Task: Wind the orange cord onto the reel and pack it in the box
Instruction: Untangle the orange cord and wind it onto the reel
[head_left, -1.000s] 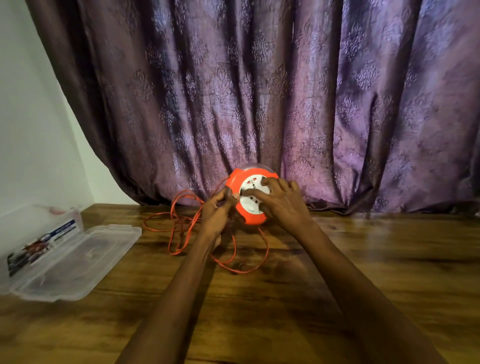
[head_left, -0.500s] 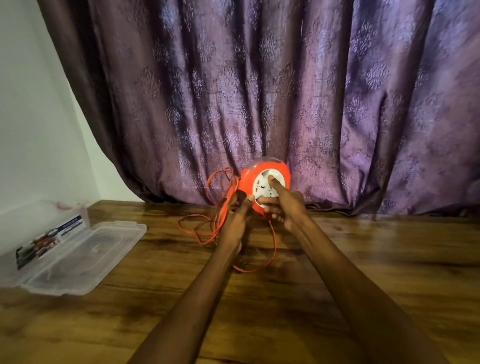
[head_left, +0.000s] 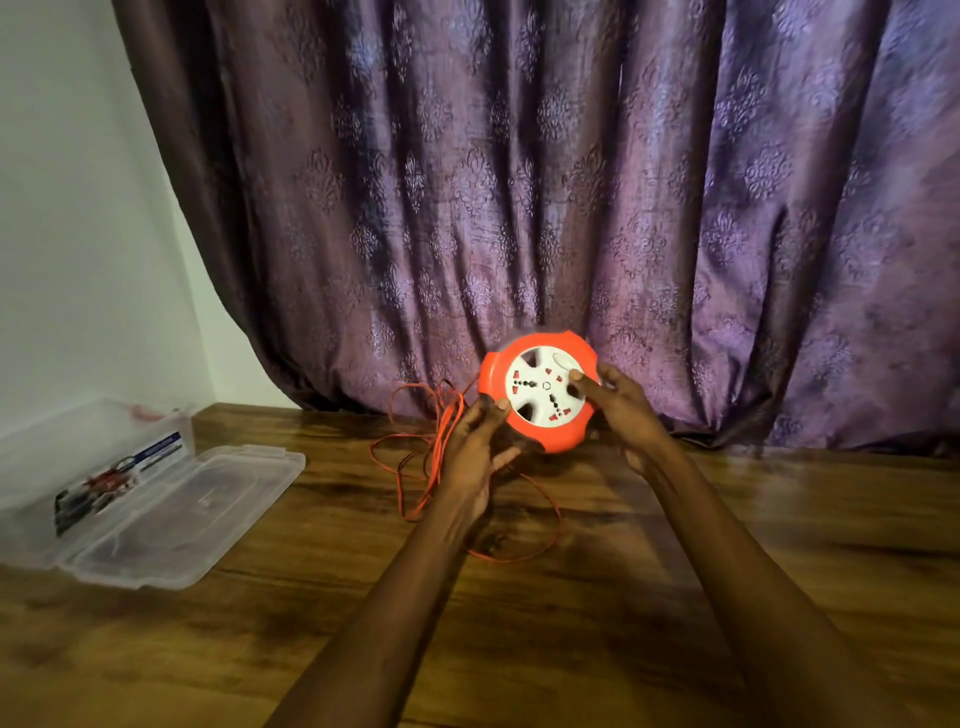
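Left hand (head_left: 475, 457) raised above a wooden floor (head_left: 571, 623), fingers loosely spread, thumb and fingertips touching the lower left rim of a reel (head_left: 537, 392). Right hand (head_left: 623, 410) on the reel's right side, one fingertip pressed on the white face, other fingers curled behind the rim. Reel held between both hands, clear of the floor, tilted with its face toward the camera.

Floor: dark brown wood planks, glossy, strong grain, soft reflections. Behind: a heavy purple curtain (head_left: 571, 182) in deep vertical folds, slight sheen, woven ornamental motifs, hem touching the floor. At left: a plain pale wall (head_left: 78, 208), meeting the curtain's edge.

Reel: round, orange plastic shell with a softly lobed outline, a white disc in the middle with curved cut-outs, small red and dark socket marks, a small ring at the centre. Top edge slightly blurred.

Cord (head_left: 431, 447): thin, orange, mostly unwound. Loose tangled loops hanging and lying just left of the left hand, another long loop trailing on the floor below the hands and curving to the right. Exact point where the cord enters the reel hidden by the left hand.

Box (head_left: 98, 467): clear plastic, rectangular, rounded corners, open, on the floor at far left, well apart from the reel. Hinged lid (head_left: 208, 514) lying flat beside it. Printed label and small red items inside, too small to identify.
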